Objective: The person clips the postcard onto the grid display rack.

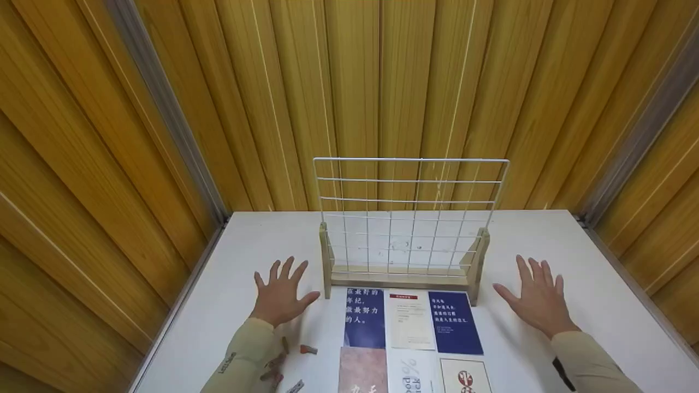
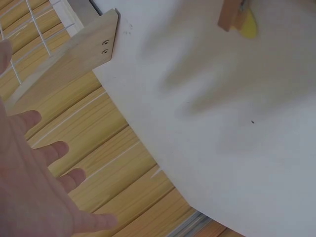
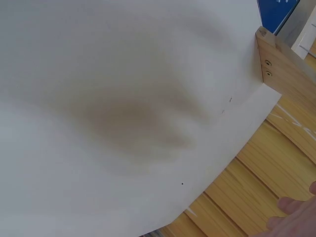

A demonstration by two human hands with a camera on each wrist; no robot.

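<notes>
My left hand (image 1: 281, 297) hovers over the table with fingers spread, left of a white wire grid rack (image 1: 409, 159) on a wooden base (image 1: 398, 279). On the rack's other side my right hand (image 1: 540, 303) has its fingers extended, holding nothing. Two rows of cards lie in front of the base: a dark blue card (image 1: 365, 330), a cream card (image 1: 412, 333) and another blue card (image 1: 457, 333) at the back, and a reddish card (image 1: 362, 365), a white card (image 1: 401, 379) and an emblem card (image 1: 464, 365) nearer. Several small clothespins (image 1: 308, 349) are scattered beside my left sleeve.
The white table (image 1: 546, 234) ends at a wall of yellow wood-grain panels (image 1: 398, 82), with grey metal posts (image 1: 180, 120) in the corners. In the left wrist view, a brown clothespin (image 2: 227, 16) lies near something yellow (image 2: 250, 27).
</notes>
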